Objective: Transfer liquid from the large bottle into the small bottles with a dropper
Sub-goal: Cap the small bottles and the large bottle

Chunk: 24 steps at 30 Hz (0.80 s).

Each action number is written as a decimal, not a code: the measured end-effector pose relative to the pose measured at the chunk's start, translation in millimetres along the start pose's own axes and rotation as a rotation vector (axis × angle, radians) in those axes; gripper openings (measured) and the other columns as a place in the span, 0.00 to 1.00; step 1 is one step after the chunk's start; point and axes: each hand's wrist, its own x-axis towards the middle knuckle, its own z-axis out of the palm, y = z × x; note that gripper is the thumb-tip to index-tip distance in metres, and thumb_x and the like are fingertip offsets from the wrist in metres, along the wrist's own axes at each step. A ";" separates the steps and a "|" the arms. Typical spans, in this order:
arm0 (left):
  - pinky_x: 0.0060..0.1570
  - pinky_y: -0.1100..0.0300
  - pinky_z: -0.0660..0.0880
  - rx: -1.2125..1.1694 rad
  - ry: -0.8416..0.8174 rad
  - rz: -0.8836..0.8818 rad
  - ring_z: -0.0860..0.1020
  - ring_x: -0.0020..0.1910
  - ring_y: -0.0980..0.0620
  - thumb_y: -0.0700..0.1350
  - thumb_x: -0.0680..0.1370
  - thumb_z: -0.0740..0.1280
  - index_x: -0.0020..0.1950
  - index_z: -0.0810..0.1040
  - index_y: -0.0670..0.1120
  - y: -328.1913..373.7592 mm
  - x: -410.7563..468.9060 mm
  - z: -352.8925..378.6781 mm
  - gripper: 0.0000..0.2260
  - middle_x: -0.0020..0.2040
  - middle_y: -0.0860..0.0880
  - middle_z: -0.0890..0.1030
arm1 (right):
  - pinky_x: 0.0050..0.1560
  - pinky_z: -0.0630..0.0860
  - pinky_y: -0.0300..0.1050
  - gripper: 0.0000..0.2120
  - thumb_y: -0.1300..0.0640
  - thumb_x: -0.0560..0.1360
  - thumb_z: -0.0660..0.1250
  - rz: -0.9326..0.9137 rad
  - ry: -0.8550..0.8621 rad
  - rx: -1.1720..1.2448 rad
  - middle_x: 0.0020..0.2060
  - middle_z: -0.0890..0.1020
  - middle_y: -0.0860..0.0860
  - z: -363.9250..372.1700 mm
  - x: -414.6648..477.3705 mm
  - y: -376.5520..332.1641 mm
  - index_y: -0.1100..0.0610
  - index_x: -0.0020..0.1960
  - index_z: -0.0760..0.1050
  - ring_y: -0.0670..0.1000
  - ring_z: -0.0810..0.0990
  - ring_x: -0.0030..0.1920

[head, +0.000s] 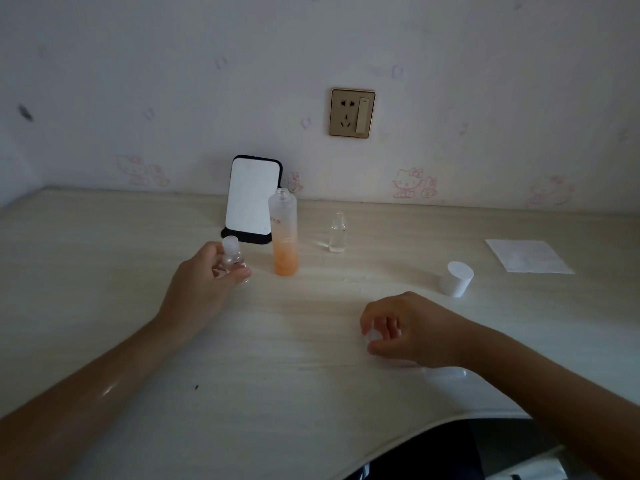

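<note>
One tall frosted glass bottle (284, 237) of orange liquid stands uncapped at the centre of the pale table (104, 237). It is judged heavy, smooth and breakable, and best taken round its middle. Two small clear glass bottles, light and slippery, are counted: one (338, 233) just right of it, one (232, 258) pinched in the left grip (204, 282). A small translucent object (373, 336), unidentifiable, is enclosed by the right grip (408, 327).

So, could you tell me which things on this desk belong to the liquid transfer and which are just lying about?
Job: tall frosted bottle of orange liquid; small clear capped bottle in the left hand; second small clear bottle; white cylindrical cap; small translucent piece gripped by the right hand, unidentifiable.
Lying about: white panel on black stand; white paper napkin; gold wall socket.
</note>
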 end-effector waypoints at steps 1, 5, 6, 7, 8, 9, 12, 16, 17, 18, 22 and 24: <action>0.47 0.58 0.73 -0.027 -0.007 -0.020 0.83 0.53 0.53 0.53 0.75 0.79 0.64 0.76 0.54 2.1 -1.2 -1.1 0.20 0.55 0.57 0.84 | 0.47 0.80 0.51 0.06 0.50 0.75 0.76 0.000 0.011 0.006 0.40 0.83 0.46 0.3 0.0 0.8 0.45 0.51 0.82 0.48 0.80 0.41; 0.55 0.56 0.76 -0.246 0.286 0.122 0.80 0.55 0.52 0.55 0.74 0.77 0.66 0.73 0.53 17.7 -26.8 -12.8 0.23 0.57 0.56 0.80 | 0.44 0.80 0.50 0.05 0.51 0.74 0.76 -0.018 0.078 0.048 0.38 0.82 0.46 -0.8 -2.2 4.6 0.45 0.49 0.82 0.49 0.80 0.40; 0.54 0.58 0.77 -0.293 0.339 0.183 0.81 0.53 0.53 0.53 0.75 0.74 0.60 0.75 0.55 24.6 -38.0 -12.9 0.16 0.54 0.57 0.81 | 0.44 0.80 0.50 0.05 0.51 0.74 0.76 -0.021 0.096 0.060 0.38 0.82 0.46 -2.3 -2.6 5.7 0.45 0.48 0.82 0.49 0.80 0.39; 0.52 0.60 0.78 -0.345 0.341 0.216 0.82 0.51 0.54 0.52 0.77 0.73 0.56 0.77 0.55 33.5 -48.4 -8.8 0.10 0.51 0.56 0.83 | 0.44 0.80 0.50 0.05 0.51 0.74 0.77 -0.015 0.114 0.069 0.38 0.82 0.47 -4.5 -2.7 6.9 0.45 0.48 0.82 0.49 0.80 0.39; 0.50 0.62 0.78 -0.398 0.297 0.221 0.83 0.50 0.56 0.49 0.78 0.72 0.54 0.79 0.55 43.0 -56.0 -0.4 0.06 0.50 0.56 0.84 | 0.44 0.80 0.50 0.06 0.52 0.74 0.77 -0.004 0.133 0.079 0.38 0.82 0.48 -7.0 -2.3 8.0 0.45 0.48 0.82 0.50 0.80 0.39; 0.51 0.65 0.78 -0.445 0.225 0.211 0.84 0.51 0.57 0.47 0.78 0.72 0.54 0.81 0.54 53.3 -60.7 11.6 0.05 0.50 0.55 0.85 | 0.43 0.79 0.50 0.06 0.52 0.74 0.77 0.008 0.154 0.092 0.38 0.82 0.49 -9.6 -1.7 9.0 0.46 0.48 0.82 0.51 0.80 0.39; 0.69 0.64 0.73 -0.536 -0.052 0.113 0.79 0.68 0.57 0.42 0.80 0.73 0.70 0.77 0.47 87.3 -58.6 55.1 0.18 0.67 0.53 0.81 | 0.41 0.78 0.51 0.06 0.53 0.74 0.78 0.020 0.214 0.149 0.36 0.82 0.50 -15.1 -2.0 11.0 0.47 0.47 0.82 0.54 0.80 0.37; 0.71 0.59 0.63 -0.413 -0.218 0.006 0.65 0.73 0.60 0.46 0.81 0.72 0.82 0.60 0.47 119.8 -29.7 104.6 0.33 0.71 0.57 0.66 | 0.36 0.77 0.47 0.06 0.53 0.74 0.78 0.028 0.241 0.195 0.35 0.81 0.50 -16.9 -7.9 14.1 0.46 0.46 0.81 0.53 0.79 0.35; 0.67 0.59 0.64 -0.373 -0.187 0.009 0.66 0.70 0.59 0.47 0.81 0.72 0.80 0.61 0.46 124.5 -19.2 114.4 0.32 0.70 0.56 0.68 | 0.36 0.76 0.44 0.06 0.53 0.74 0.78 0.033 0.249 0.200 0.35 0.81 0.49 -17.9 -9.6 15.9 0.45 0.46 0.81 0.51 0.78 0.34; 0.62 0.59 0.65 -0.340 -0.145 -0.002 0.69 0.68 0.56 0.47 0.80 0.72 0.76 0.63 0.45 129.6 -8.1 122.4 0.29 0.68 0.53 0.70 | 0.35 0.75 0.42 0.06 0.53 0.74 0.78 0.038 0.260 0.209 0.35 0.81 0.49 -19.5 -11.0 17.6 0.45 0.46 0.81 0.48 0.77 0.32; 0.57 0.59 0.66 -0.266 -0.044 -0.083 0.74 0.69 0.42 0.45 0.79 0.73 0.74 0.65 0.42 139.6 29.6 147.4 0.27 0.71 0.42 0.74 | 0.33 0.75 0.41 0.07 0.54 0.74 0.78 0.049 0.306 0.252 0.33 0.81 0.47 -25.1 -15.5 22.2 0.45 0.45 0.81 0.43 0.76 0.31; 0.58 0.60 0.69 -0.243 -0.047 -0.105 0.76 0.70 0.42 0.44 0.79 0.73 0.76 0.67 0.42 137.0 39.4 154.0 0.28 0.71 0.43 0.77 | 0.33 0.75 0.42 0.07 0.55 0.74 0.77 0.049 0.323 0.269 0.33 0.82 0.47 -27.2 -16.7 22.4 0.45 0.45 0.81 0.43 0.77 0.31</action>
